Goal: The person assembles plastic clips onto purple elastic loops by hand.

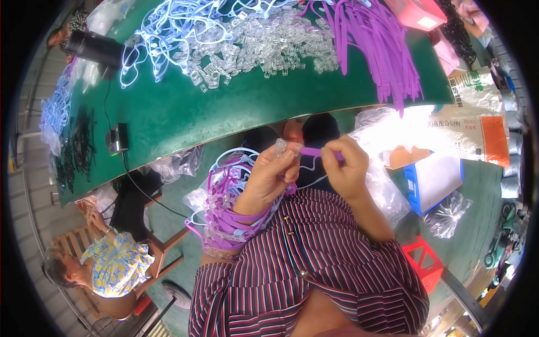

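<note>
In front of my chest, my left hand (pixel 273 175) is closed, pinching a small clear plastic clip (pixel 280 146) between thumb and fingers. My right hand (pixel 346 165) grips a purple strap (pixel 310 151), whose end meets the clip at my left fingertips. Whether the strap passes through the clip is too small to tell. Around my left forearm hang several looped purple straps (pixel 238 220) with clear clips and light-blue frame-like pieces. On the table beyond lie a heap of clear clips (pixel 264 42), a bunch of loose purple straps (pixel 373 48) and tangled light-blue frames (pixel 168 28).
The green table (pixel 224 106) curves across ahead of me, its near edge beyond my hands. A black device with a cable (pixel 117 139) sits on its left part, near black straps (pixel 84 140). Another person (pixel 115 264) sits at lower left. A blue-edged box (pixel 432 180) and red stool (pixel 422 263) stand right.
</note>
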A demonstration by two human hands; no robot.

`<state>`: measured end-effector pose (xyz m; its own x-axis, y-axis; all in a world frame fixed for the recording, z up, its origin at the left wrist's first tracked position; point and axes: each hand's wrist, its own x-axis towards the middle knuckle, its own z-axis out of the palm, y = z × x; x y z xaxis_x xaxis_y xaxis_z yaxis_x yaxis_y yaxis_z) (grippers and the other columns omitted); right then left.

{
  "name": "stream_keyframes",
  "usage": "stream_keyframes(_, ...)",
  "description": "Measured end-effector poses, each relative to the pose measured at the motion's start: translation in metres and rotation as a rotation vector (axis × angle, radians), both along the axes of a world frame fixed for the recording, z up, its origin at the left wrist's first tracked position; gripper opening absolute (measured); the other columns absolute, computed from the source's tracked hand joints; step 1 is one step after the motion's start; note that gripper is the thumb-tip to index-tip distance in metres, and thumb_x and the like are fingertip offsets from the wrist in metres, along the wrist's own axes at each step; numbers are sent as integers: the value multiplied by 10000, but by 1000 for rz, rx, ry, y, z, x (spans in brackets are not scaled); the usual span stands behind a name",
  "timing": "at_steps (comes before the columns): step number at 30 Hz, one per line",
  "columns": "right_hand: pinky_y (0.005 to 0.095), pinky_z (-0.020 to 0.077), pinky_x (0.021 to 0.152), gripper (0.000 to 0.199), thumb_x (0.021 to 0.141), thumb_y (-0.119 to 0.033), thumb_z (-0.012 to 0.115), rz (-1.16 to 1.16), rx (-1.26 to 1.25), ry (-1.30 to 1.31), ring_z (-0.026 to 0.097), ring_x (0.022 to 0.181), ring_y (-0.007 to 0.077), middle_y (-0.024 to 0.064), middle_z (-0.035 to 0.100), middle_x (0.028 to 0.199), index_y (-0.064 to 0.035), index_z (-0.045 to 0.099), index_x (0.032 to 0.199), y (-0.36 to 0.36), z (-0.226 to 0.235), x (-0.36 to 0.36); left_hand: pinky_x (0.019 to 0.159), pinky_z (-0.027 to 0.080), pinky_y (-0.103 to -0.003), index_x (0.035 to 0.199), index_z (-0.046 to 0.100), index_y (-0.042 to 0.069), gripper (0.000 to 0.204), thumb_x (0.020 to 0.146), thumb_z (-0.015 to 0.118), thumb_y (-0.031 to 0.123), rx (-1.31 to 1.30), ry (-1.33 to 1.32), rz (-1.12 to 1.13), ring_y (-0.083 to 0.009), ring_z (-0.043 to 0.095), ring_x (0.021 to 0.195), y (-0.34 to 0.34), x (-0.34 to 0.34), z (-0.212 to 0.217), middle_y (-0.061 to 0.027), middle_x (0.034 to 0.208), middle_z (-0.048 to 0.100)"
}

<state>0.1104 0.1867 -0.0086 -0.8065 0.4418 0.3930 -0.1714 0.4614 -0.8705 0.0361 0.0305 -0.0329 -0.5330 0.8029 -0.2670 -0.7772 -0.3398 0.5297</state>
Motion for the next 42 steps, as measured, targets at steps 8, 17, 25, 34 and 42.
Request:
stream_keyframes(8, 243, 337, 430, 49, 771, -14, 620, 0, -62, 4, 451, 485, 115, 55, 483, 626, -3, 574, 759, -11, -15, -3, 484, 342, -190, 952, 605, 3, 148, 847, 597, 107, -226, 134, 69, -60, 460, 534, 6, 9, 6, 7, 625, 522)
stream_keyframes(17, 292, 457, 564, 230, 689, -79, 726, 337, -57, -120, 599, 659, 197, 86, 597, 744, -20, 613, 880, 0, -6, -6, 472, 329, -171, 832, 631, 11, 92, 833, 620, 102, -421, 476, 67, -21, 457, 533, 1, 6, 11, 32, 637, 554)
stream_keyframes(25, 276, 430, 482, 197, 634, -65, 722, 234, 115, -50, 561, 549, 184, 81, 579, 679, -32, 609, 791, 0, -11, -1, 475, 310, -167, 794, 624, 30, 90, 835, 614, 110, -451, 430, 145, -14, 439, 534, -1, 3, 9, 45, 634, 541)
stream_keyframes(34, 188, 360, 477, 151, 738, -31, 642, 228, -248, -181, 472, 546, 44, 2, 535, 661, -13, 574, 872, 6, -24, 4, 473, 288, -200, 869, 534, 30, 120, 879, 544, 149, -327, 390, 164, -52, 397, 529, -1, -5, 16, 24, 649, 457)
stream_keyframes(42, 177, 391, 573, 155, 872, -47, 504, 387, -669, -211, 479, 662, 27, 2, 547, 787, 14, 518, 1013, 4, -25, 4, 603, 330, -185, 994, 516, 45, 198, 934, 465, 226, -366, 621, 0, -37, 412, 684, 3, 0, 24, 7, 814, 489)
